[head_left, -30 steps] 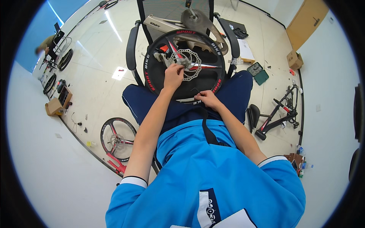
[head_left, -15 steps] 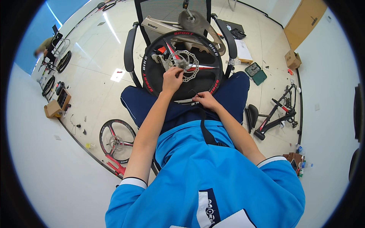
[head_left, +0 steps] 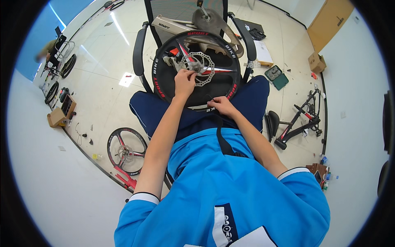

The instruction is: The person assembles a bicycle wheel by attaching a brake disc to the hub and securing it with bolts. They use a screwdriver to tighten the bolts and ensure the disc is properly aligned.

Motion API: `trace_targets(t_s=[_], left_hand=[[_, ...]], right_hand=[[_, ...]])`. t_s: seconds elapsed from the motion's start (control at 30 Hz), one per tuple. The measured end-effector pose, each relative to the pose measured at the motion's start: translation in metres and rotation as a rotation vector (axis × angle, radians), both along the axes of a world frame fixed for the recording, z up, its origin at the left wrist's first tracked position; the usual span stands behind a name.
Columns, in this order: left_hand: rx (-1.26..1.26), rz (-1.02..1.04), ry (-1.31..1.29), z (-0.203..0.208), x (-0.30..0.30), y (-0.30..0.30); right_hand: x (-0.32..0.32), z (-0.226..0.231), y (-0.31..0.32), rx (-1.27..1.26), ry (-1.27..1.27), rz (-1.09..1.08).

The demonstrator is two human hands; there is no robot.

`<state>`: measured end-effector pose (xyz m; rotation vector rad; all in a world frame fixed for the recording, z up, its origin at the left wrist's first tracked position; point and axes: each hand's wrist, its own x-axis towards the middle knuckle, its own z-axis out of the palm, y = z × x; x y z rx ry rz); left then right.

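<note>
The wheel remains at upper centre of the frame. My left fingers stay at the brake disc; their grip I cannot tell. My right fingers keep hold of a thin dark tool.

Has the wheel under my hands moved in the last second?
No, not noticeably: judged against the black armrests, the wheel sits in the same place between them.

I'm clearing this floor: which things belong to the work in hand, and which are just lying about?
Seemingly in use:
brake disc; wheel beneath it; thin tool in right hand

Lying about:
other wheel; red fork; black bike frame; green case
</note>
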<state>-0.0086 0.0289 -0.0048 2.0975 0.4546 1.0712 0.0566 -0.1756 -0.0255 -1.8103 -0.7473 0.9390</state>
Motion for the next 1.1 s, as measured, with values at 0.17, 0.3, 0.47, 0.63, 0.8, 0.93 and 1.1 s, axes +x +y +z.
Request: trace_targets(t_s=[0.17, 0.3, 0.47, 0.63, 0.8, 0.93, 1.1], left_hand=[[0.145, -0.034, -0.07, -0.012, -0.004, -0.006], [0.2, 0.003, -0.107, -0.014, -0.003, -0.006], [0.285, -0.016, -0.111, -0.013, -0.004, -0.007], [0.324, 0.002, -0.12, -0.017, -0.003, -0.009], [0.279, 0.019, -0.139, -0.018, -0.002, -0.01], [0.23, 0.019, -0.135, -0.021, -0.003, -0.008], [0.139, -0.003, -0.112, -0.019, -0.002, -0.009]], right_hand=[[0.008, 0.025, -0.001, 0.249, 0.413, -0.167], [0.014, 0.05, 0.019, 0.355, 0.301, -0.163], [0.032, 0.056, 0.048, 0.4, -0.061, -0.217], [0.039, 0.048, 0.069, 0.392, -0.148, -0.197], [0.031, 0.061, 0.079, 0.412, -0.378, -0.154], [0.03, 0.061, 0.085, 0.42, -0.426, -0.161], [0.032, 0.057, 0.091, 0.409, -0.605, -0.108]])
